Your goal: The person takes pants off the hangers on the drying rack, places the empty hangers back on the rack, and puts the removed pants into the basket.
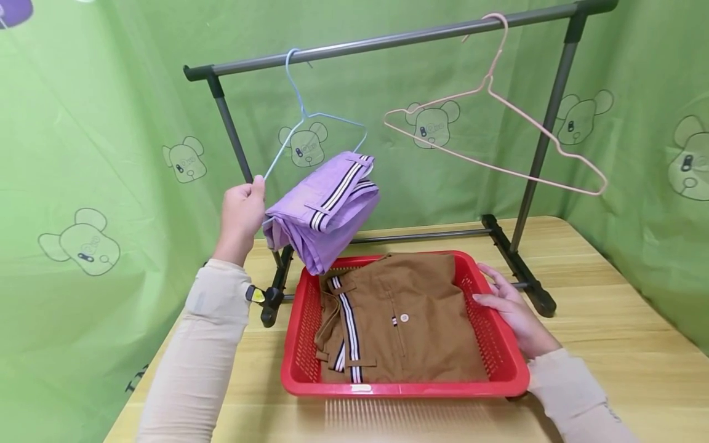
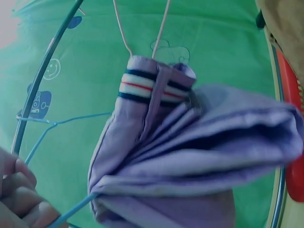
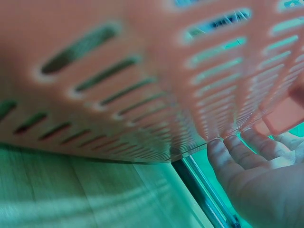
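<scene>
In the head view, my left hand (image 1: 241, 212) grips the lower left corner of a blue wire hanger (image 1: 300, 98) hooked on the rack's rail. Purple pants (image 1: 324, 203) with a striped waistband hang folded over the hanger's lower bar. The left wrist view shows their layered folds close up, beside the curled fingers (image 2: 23, 202). On the other side, my right hand (image 1: 515, 314) holds the right rim of a red perforated basket (image 1: 399, 390), thumb over the edge. Folded brown pants (image 1: 432, 344) with a striped waistband and white button lie inside it.
A dark metal clothes rack (image 1: 388, 42) stands on the wooden table (image 1: 620, 375), its feet behind and beside the basket. To the right, a bare pink hanger (image 1: 493, 166) hangs from the rail. Green curtain (image 1: 111, 154) with bear drawings surrounds the table.
</scene>
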Action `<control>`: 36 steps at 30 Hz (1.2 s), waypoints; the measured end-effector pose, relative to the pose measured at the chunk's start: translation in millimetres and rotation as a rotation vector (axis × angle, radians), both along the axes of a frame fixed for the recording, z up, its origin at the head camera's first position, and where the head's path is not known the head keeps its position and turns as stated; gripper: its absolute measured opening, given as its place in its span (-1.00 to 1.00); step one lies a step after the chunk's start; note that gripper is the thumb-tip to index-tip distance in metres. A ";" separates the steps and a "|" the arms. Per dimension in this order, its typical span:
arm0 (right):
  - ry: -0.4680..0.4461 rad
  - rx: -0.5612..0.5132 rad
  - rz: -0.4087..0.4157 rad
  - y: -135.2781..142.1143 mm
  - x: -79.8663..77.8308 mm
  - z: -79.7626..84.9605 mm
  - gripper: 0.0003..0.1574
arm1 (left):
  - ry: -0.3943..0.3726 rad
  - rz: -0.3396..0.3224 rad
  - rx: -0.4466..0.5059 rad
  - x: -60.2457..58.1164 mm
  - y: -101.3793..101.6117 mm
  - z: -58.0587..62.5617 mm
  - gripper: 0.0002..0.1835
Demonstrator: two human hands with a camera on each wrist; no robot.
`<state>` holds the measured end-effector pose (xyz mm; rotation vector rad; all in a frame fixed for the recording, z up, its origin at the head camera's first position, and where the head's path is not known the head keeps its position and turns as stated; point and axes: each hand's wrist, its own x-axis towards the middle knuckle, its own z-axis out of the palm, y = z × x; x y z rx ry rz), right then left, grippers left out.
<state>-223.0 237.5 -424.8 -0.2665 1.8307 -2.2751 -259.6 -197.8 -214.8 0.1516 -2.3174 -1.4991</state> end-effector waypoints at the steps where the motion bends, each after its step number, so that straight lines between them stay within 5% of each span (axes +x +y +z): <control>1: 0.004 -0.004 0.000 0.1 0.0 0.1 -0.15 | 0.003 0.014 0.010 -0.6 1.0 0.7 -0.50; 13: 0.024 -0.015 -0.002 1.2 -1.1 0.6 -0.17 | 0.043 0.162 0.106 3.2 6.9 10.3 -0.44; 36: 0.075 -0.070 0.011 1.8 -1.5 -4.8 -0.21 | 0.073 0.219 0.191 4.8 12.0 17.8 -0.45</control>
